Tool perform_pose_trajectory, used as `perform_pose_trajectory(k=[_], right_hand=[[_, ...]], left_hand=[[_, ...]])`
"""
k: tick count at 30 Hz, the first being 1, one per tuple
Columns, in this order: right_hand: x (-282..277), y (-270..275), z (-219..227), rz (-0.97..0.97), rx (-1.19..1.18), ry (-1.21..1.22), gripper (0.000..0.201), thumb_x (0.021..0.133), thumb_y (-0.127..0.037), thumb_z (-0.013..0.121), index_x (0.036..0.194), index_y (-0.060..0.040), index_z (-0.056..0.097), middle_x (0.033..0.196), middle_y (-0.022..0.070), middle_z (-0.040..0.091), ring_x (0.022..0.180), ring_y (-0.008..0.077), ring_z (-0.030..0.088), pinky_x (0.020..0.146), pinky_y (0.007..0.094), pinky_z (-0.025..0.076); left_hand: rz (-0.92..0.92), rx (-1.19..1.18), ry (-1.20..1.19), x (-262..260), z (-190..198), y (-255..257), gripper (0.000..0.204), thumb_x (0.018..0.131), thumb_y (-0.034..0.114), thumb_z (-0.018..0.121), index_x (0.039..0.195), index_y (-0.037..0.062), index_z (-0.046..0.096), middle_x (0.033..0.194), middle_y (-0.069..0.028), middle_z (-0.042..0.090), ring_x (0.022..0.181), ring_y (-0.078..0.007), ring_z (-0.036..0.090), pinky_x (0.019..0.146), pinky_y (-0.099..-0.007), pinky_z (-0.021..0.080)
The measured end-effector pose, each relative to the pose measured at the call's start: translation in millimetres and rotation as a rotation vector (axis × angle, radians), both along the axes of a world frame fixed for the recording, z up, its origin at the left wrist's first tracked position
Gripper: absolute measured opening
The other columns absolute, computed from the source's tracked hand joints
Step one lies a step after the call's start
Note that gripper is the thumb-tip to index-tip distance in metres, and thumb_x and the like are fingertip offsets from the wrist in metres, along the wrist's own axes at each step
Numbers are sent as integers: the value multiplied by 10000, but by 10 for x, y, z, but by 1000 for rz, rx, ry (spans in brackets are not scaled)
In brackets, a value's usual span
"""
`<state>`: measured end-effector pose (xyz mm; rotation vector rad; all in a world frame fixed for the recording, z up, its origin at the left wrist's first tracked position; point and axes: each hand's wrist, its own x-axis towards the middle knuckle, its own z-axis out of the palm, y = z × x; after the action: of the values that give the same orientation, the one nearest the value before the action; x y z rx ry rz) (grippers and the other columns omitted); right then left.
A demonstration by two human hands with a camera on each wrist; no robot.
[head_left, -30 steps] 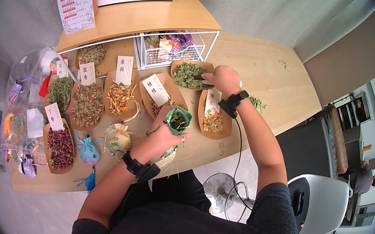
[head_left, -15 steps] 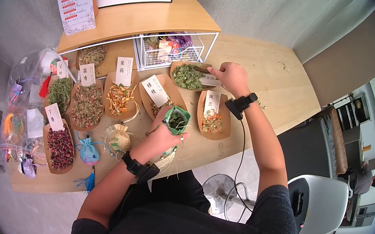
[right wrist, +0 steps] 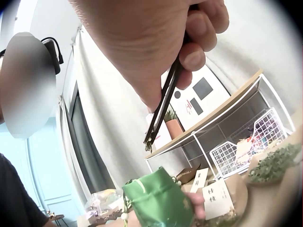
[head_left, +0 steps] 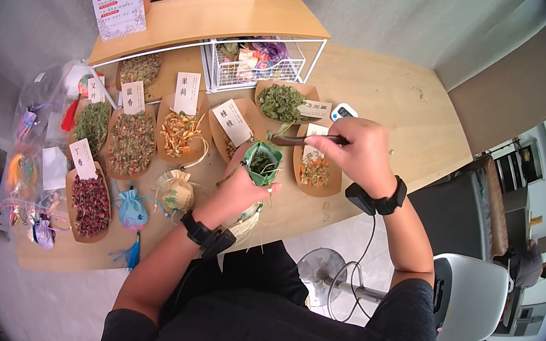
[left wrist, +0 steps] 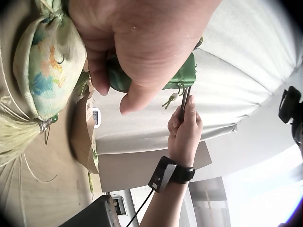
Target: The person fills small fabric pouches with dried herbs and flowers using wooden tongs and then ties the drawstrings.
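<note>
My left hand [head_left: 235, 200] grips a green drawstring pouch [head_left: 262, 162], its mouth open upward and dried green leaves showing inside. My right hand [head_left: 363, 157] pinches dark wooden tweezers [right wrist: 166, 104], whose tips hold a small bit of dried herb [right wrist: 149, 144]. In the head view those tips stand just up and right of the pouch mouth. Behind them lies a paper tray of green dried leaves [head_left: 281, 104]; under the right hand is one of orange and green bits [head_left: 315, 171]. A pale printed pouch [left wrist: 52, 66] lies close to my left hand.
Several labelled trays of dried herbs cover the left side, including dark red buds [head_left: 91, 204]. A blue pouch [head_left: 133, 209] and a beige pouch [head_left: 177, 192] lie in front. A wire basket [head_left: 258, 74] stands under the wooden shelf [head_left: 218, 13]; a white timer [head_left: 345, 111] sits behind my right hand.
My right hand has drawn back from the green leaf tray toward my body, bringing the tweezers with some herb near the pouch. The timer has come into sight. The left hand still holds the pouch.
</note>
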<state>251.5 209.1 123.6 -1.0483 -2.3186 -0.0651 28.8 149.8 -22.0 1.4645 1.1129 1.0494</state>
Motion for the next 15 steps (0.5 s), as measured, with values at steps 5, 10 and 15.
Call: perform_pose_trajectory(k=[5,10,15], right_hand=[[-57,-135,42,147,208,-287,386,773,-391,819,710,-82,598,645,57,548,596,253,598,547,393,474],[-54,-185,226,238,387,-398,342,772,-350,792,732,-93,570,717,43,538,684,227,612,601,370,487],[77,-228,376,124,373,-361,354,762,-354,817,740,-80,594,668,54,533,631,258,596,579,372,476]], left_hand=[[33,95,111,8,-79,5,610,804,223,882,1287,23,567,1150,-84,658,1030,-212,631,928,-376,509],[-29,-174,41,0,149,-31,638,806,229,885,1309,22,553,1152,-80,673,1023,-201,641,940,-371,510],[53,21,93,24,159,-64,508,842,161,848,1249,7,586,1120,-75,666,1017,-153,626,899,-336,523]])
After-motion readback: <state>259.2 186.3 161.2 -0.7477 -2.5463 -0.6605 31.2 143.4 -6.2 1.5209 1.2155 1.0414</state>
